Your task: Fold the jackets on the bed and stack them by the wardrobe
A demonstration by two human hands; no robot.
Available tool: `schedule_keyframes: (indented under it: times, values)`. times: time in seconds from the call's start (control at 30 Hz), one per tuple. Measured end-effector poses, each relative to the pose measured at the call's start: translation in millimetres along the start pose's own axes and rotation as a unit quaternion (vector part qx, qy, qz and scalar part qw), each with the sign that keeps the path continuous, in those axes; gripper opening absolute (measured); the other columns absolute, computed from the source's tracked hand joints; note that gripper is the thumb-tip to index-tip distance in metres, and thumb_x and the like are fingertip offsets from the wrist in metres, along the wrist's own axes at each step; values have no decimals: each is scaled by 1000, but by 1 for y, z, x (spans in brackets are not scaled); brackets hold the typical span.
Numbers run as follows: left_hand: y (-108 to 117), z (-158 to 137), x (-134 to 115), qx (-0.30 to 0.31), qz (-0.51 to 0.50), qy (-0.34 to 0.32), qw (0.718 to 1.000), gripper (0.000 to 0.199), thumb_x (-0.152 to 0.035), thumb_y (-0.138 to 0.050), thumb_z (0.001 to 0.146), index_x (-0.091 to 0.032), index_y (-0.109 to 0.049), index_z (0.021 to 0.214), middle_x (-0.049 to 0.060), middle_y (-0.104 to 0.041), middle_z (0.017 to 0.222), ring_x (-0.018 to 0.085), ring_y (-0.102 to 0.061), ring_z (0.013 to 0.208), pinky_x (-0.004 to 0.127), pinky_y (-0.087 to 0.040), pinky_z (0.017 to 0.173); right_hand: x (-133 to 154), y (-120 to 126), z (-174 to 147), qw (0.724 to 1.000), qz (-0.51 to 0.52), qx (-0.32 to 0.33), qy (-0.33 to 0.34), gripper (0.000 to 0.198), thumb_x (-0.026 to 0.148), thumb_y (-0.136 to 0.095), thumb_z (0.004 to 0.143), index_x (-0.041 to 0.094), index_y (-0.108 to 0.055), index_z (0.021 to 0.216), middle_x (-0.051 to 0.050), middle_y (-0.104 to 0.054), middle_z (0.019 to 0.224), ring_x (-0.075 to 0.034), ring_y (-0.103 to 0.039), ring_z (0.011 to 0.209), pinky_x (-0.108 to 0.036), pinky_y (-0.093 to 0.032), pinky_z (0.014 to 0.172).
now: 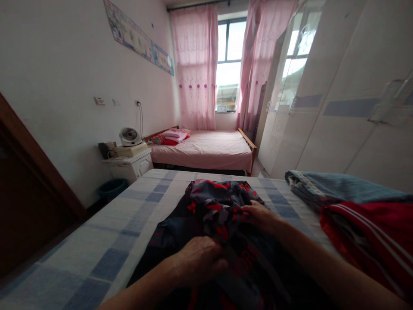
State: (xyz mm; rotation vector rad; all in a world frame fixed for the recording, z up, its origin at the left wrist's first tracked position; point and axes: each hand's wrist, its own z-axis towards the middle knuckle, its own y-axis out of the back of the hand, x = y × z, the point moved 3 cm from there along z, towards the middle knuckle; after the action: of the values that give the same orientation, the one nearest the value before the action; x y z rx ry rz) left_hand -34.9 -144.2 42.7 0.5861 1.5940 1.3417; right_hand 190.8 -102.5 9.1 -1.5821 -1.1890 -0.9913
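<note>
A dark garment (206,198) with red and grey patches and some red lettering lies spread and rumpled on the bed in front of me. Whether it is a shirt or a jacket I cannot tell. My left hand (200,258) is closed on its cloth near the middle, knuckles up, with the fingertips partly hidden. Farther forward and to the right, my right hand (260,215) grips a bunched, patterned part of the same garment between thumb and fingers.
Under the garment is a bed with a blue-and-white checked sheet (129,241). Folded jeans (348,187) and red striped clothing (371,228) lie at the right. Beyond stand a pink-covered bed (209,150), a nightstand (130,168) with a fan (130,136), and white wardrobes (348,142).
</note>
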Motion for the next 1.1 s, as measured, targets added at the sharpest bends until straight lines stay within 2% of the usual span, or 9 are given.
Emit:
schedule_keyframes:
  times: [0.1, 0.27, 0.37, 0.5, 0.77, 0.87, 0.97, 1.03, 1.1]
  values:
    - [20, -10, -7, -80, 13, 22, 996, 28, -25, -41, 89, -18, -61, 71, 2, -63, 76, 13, -61, 69, 22, -46, 67, 14, -6, -3, 999, 17, -8, 37, 15, 7, -59, 68, 18, -54, 77, 3, -64, 66, -8, -59, 51, -17, -51, 49]
    - [35, 0, 16, -291, 109, 31, 950, 52, -22, -54, 81, -18, -41, 131, 12, -40, 136, 26, -38, 125, 40, -34, 102, 15, 1, -12, 1000, 3, -15, 6, 18, 7, -60, 70, 16, -56, 84, 1, -66, 68, -10, -60, 51, -21, -54, 50]
    - [24, 17, 37, -237, 181, 27, 954, 69, -20, -62, 73, -19, -34, 136, 12, -46, 132, 29, -38, 125, 45, -31, 104, 5, 5, -18, 999, -20, -26, -23, 18, 12, -64, 70, 16, -54, 85, 0, -66, 68, -13, -62, 53, -28, -56, 53]
    - [27, 41, 46, -217, 216, 36, 951, 25, -13, -49, 82, -20, -57, 106, 5, -60, 90, 21, -56, 90, 35, -43, 86, 24, 1, -17, 997, -57, -42, 22, 20, 9, -61, 70, 17, -54, 87, 1, -64, 68, -11, -61, 55, -25, -55, 56]
    - [31, 41, 35, -211, 255, -19, 943, 17, -18, -42, 90, -19, -54, 102, 7, -54, 101, 23, -50, 98, 39, -39, 88, 60, 10, -21, 956, -216, -134, 148, 33, 33, -59, 77, 17, -57, 106, -9, -64, 103, -26, -58, 101, -43, -42, 94]
    - [4, 21, 44, -159, 253, -50, 953, 25, -14, -48, 85, -20, -52, 109, 4, -57, 101, 19, -54, 90, 32, -43, 83, 35, 19, -41, 897, -338, -187, 214, 52, 39, -59, 78, 15, -49, 122, -15, -49, 129, -30, -39, 125, -45, -24, 107]
    - [-7, 12, 52, -143, 248, -36, 957, 41, -11, -46, 85, -19, -43, 125, 5, -58, 101, 19, -54, 89, 31, -45, 79, 12, 8, -60, 749, -552, -110, 348, 63, 42, -60, 76, 19, -41, 132, -13, -38, 140, -29, -30, 131, -45, -22, 108]
    - [-6, 15, 51, -138, 245, -28, 959, 39, -12, -43, 86, -19, -44, 125, 6, -58, 98, 20, -54, 89, 32, -45, 78, 1, -2, -66, 661, -640, -34, 392, 49, 35, -61, 77, 22, -50, 123, -10, -48, 133, -28, -31, 131, -48, -19, 108]
    - [-4, 21, 45, -135, 239, -25, 961, 34, -13, -44, 85, -20, -50, 119, 7, -57, 101, 21, -54, 92, 34, -46, 79, -2, -7, -66, 632, -677, 8, 378, 28, 26, -57, 79, 22, -61, 106, -8, -60, 117, -27, -41, 124, -49, -18, 107]
